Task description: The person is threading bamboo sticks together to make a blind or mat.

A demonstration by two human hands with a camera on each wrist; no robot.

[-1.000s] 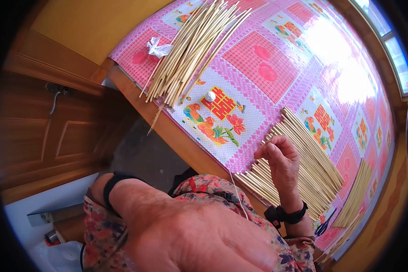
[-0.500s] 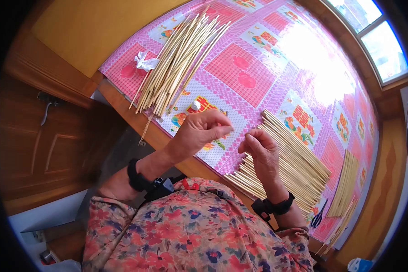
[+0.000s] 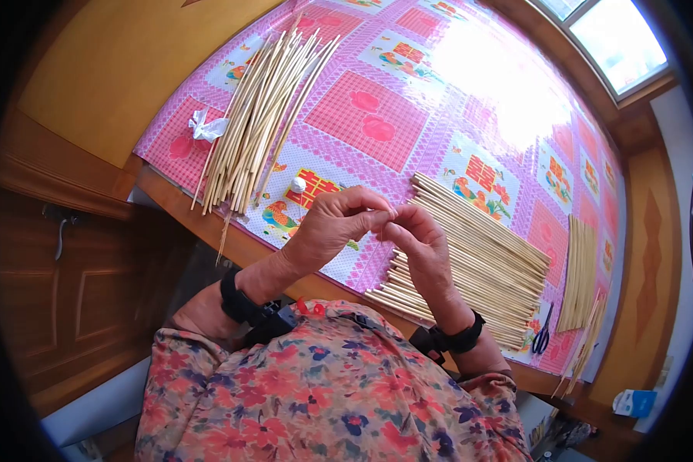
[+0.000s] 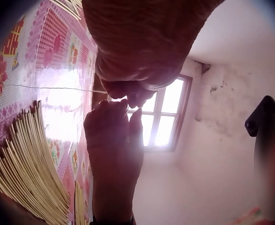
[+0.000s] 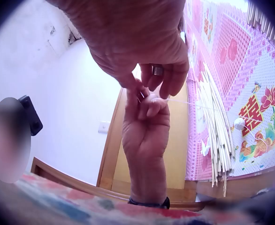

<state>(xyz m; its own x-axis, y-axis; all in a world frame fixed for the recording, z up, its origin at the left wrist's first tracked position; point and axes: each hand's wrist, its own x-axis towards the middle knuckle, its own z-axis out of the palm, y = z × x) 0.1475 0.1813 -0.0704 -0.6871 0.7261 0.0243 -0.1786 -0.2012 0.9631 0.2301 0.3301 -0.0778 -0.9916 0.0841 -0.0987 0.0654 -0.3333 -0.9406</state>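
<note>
My left hand (image 3: 327, 231) and right hand (image 3: 427, 250) meet fingertip to fingertip in the head view, above the table's near edge. Between their pinched fingers is a thin white thread (image 5: 194, 104). In the right wrist view it runs to a small white ball of thread (image 5: 239, 123) on the patterned tablecloth. The same thread (image 4: 48, 87) crosses the left wrist view towards both hands. A ring (image 5: 157, 70) sits on a right-hand finger. The pinched length itself is mostly hidden by the fingers. Beside my right hand lies a row of pale sticks (image 3: 477, 254).
A loose bundle of sticks (image 3: 258, 115) lies at the table's left, with crumpled white wrapping (image 3: 206, 125) against it. Dark-handled scissors (image 3: 542, 337) rest right of the stick row. Farther right are a smaller row of sticks (image 3: 577, 277) and some thin strips (image 3: 589, 346).
My left hand has come down from close before the head camera, over to the right hand, and their fingertips now meet. The head view has shifted, so the table appears farther left.
</note>
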